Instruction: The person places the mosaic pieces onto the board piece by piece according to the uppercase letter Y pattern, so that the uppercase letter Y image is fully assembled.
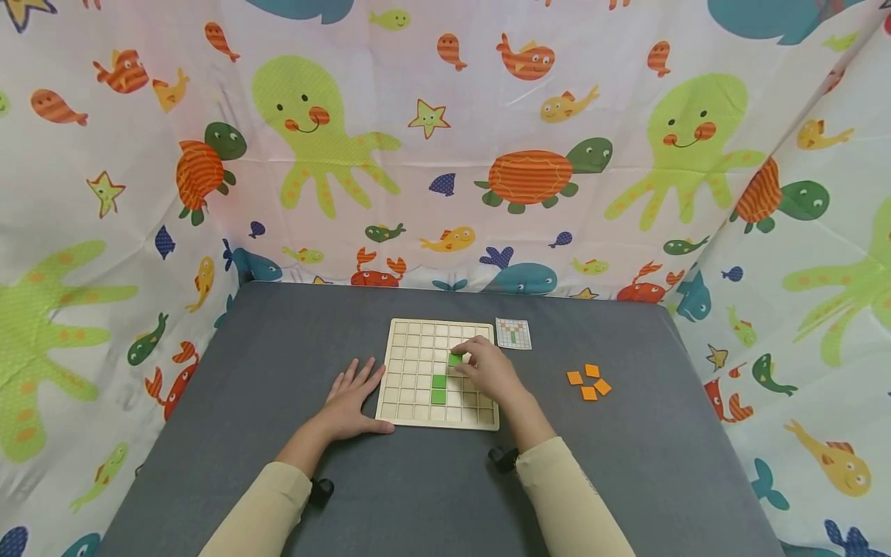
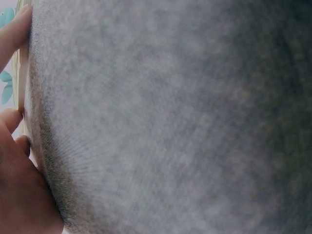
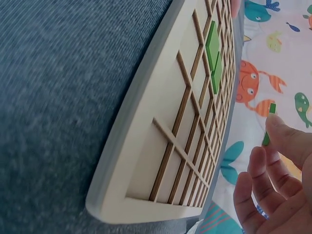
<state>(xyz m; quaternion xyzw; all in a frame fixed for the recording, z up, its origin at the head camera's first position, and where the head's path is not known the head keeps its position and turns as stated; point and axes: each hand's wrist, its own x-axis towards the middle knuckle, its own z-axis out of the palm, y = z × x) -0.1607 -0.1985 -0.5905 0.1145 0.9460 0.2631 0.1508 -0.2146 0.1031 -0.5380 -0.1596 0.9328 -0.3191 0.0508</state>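
Observation:
A pale wooden grid board (image 1: 411, 352) lies on the grey table. Two green square tiles (image 1: 438, 396) sit in neighbouring cells near its middle, one behind the other. Over the board, my right hand (image 1: 487, 371) pinches another green tile (image 3: 266, 138) between thumb and fingers. The right wrist view shows that tile edge-on, raised above the grid. My left hand (image 1: 348, 406) lies with fingers spread at the board's left side, its thumb by the front left corner. In the left wrist view, fingers (image 2: 12, 36) of that hand touch the board's edge.
Several orange square tiles (image 1: 588, 393) lie loose on the table to the right of the board. A small card (image 1: 513, 334) printed with a coloured grid pattern lies by the board's back right corner. A sea-animal curtain (image 1: 445, 224) hangs behind and beside the table (image 1: 431, 495).

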